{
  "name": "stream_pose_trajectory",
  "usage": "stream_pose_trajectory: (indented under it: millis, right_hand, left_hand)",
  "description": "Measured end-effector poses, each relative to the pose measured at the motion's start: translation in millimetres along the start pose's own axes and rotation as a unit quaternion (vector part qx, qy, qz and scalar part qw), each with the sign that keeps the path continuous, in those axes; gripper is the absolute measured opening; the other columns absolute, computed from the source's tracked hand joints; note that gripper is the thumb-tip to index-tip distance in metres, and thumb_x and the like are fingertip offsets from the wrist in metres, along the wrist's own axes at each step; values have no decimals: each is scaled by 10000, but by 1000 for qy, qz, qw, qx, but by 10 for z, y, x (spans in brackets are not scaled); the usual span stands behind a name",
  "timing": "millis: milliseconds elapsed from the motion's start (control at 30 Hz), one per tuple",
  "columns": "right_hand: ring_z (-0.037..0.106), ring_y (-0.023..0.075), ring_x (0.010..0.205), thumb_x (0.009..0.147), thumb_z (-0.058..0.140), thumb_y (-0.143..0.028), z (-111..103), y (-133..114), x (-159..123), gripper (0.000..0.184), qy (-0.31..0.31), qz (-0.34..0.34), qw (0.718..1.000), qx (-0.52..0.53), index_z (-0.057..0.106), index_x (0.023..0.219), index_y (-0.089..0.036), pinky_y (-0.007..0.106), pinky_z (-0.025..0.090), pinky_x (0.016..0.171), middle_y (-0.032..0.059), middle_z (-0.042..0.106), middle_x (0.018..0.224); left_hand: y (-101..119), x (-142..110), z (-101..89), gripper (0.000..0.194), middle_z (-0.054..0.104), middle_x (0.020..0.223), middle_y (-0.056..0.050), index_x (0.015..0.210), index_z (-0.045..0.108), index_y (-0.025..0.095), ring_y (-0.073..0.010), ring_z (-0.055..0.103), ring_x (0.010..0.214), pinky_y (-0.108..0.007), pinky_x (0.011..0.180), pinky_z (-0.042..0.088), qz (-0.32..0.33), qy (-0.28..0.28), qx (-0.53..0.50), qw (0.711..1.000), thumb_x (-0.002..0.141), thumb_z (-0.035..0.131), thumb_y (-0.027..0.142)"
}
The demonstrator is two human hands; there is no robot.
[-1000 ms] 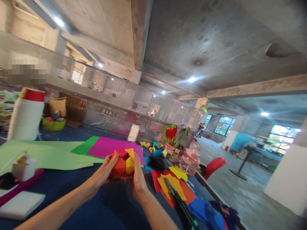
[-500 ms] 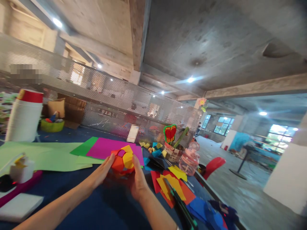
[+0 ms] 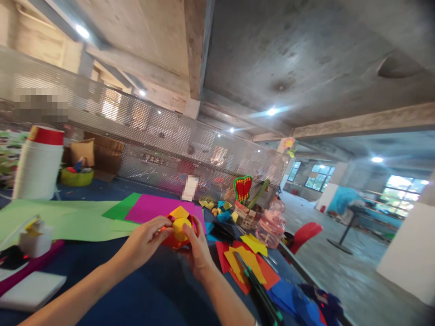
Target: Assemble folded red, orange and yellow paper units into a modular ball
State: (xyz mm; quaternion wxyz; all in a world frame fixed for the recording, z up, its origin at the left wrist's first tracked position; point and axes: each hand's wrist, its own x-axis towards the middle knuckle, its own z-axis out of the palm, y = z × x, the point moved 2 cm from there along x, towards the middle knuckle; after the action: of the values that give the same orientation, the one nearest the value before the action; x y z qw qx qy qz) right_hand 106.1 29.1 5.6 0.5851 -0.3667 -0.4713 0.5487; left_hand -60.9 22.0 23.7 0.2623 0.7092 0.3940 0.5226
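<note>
Between my two hands, above the dark blue table (image 3: 163,290), is a folded paper ball (image 3: 181,228) made of red, orange and yellow pieces. My left hand (image 3: 154,235) pinches its left side with thumb and fingers. On the right side, my right hand (image 3: 197,249) grips it, thumb on a yellow face; its other fingers are partly hidden behind the ball. Just beyond it lie a purple sheet (image 3: 149,207) and a green sheet (image 3: 118,209) of paper. Cut orange and yellow paper pieces (image 3: 249,260) lie to the right of my right hand.
A black and green cutter-like tool (image 3: 260,292) lies across the paper pieces. Behind them stand a pink clear bottle (image 3: 271,228) and a basket (image 3: 248,216) with a red heart. At left are a white cylinder (image 3: 37,170) and a white block (image 3: 32,290). A mesh partition (image 3: 163,149) closes the back.
My left hand has shifted from lying along the ball's side to pinching its upper left edge. My right thumb has moved onto the yellow face, and the ball has turned slightly.
</note>
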Motion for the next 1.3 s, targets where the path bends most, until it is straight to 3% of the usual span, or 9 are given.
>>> stream_pose_trajectory:
  millis: [133, 233, 333, 533, 733, 933, 1033, 1167, 1300]
  right_hand:
    - [713, 266, 971, 726, 820, -434, 2, -11, 8, 814, -11, 0, 1000, 5, 430, 1420, -265, 338, 595, 695, 124, 669, 1245]
    - [690, 285, 1068, 644, 888, -409, -15, 2, 56, 927, -6, -16, 1000, 6, 420, 1429, -255, 370, 596, 826, 119, 657, 1264]
    - [678, 289, 1108, 600, 914, -412, -23, 20, 90, 990, -7, -26, 1000, 10, 413, 1434, -231, 387, 579, 899, 112, 668, 1250]
    - [685, 282, 1099, 668, 878, -408, 14, -6, 45, 858, -30, -15, 999, 18, 478, 1404, -221, 387, 590, 868, 104, 687, 1241]
    - [710, 271, 1035, 644, 893, -388, 34, -27, 26, 805, -52, -16, 998, 14, 554, 1355, -224, 357, 602, 812, 74, 736, 1131]
    - [659, 300, 1150, 516, 954, -348, -40, -6, 107, 1119, -39, -29, 999, 20, 395, 1482, -268, 420, 578, 901, 105, 638, 1331]
    - [617, 291, 1212, 512, 954, -328, -42, -78, 109, 1207, -94, -70, 993, 16, 313, 1533, -307, 410, 542, 965, 92, 597, 1381]
    - [578, 262, 1247, 614, 908, -348, -43, -141, 79, 968, -157, -108, 981, -41, 452, 1466, -283, 381, 463, 1049, 79, 624, 1326]
    - [634, 240, 1106, 619, 904, -401, -45, -134, 62, 832, -163, -120, 978, -47, 544, 1358, -273, 345, 497, 958, 71, 660, 1232]
  left_hand:
    - [-15, -17, 27, 225, 660, 722, -26, 765, 703, 237, -195, 609, 626, -255, 583, 447, -31, -33, 0, 999, 845, 662, 444]
    - [-32, -39, 68, 276, 590, 595, 24, 856, 683, 221, -148, 521, 423, -231, 409, 391, -76, -48, -16, 996, 822, 646, 492]
    - [-38, -35, 104, 385, 517, 512, 70, 949, 650, 193, -132, 463, 356, -224, 355, 386, -99, -62, -34, 993, 799, 600, 544]
    - [-22, -13, 107, 341, 433, 450, 99, 896, 653, 185, -109, 400, 345, -205, 361, 335, -92, -59, -28, 994, 815, 548, 498]
    - [-39, -19, 70, 190, 652, 681, -3, 734, 668, 200, -171, 574, 639, -241, 591, 452, -30, -20, -4, 999, 795, 573, 353]
    - [-8, -31, 50, 132, 690, 727, -19, 739, 675, 213, -212, 627, 745, -285, 719, 491, -2, -16, 15, 1000, 790, 568, 271]
    - [9, -39, 57, 132, 706, 738, -26, 736, 681, 215, -221, 638, 752, -294, 726, 497, 7, -25, 21, 999, 786, 564, 253]
    - [25, -51, 61, 143, 729, 765, -32, 755, 693, 215, -220, 647, 737, -286, 706, 501, 13, -37, 26, 999, 790, 557, 242]
    - [42, -65, 63, 145, 719, 720, -15, 748, 694, 218, -208, 641, 702, -273, 688, 502, 15, -46, 35, 998, 802, 561, 243]
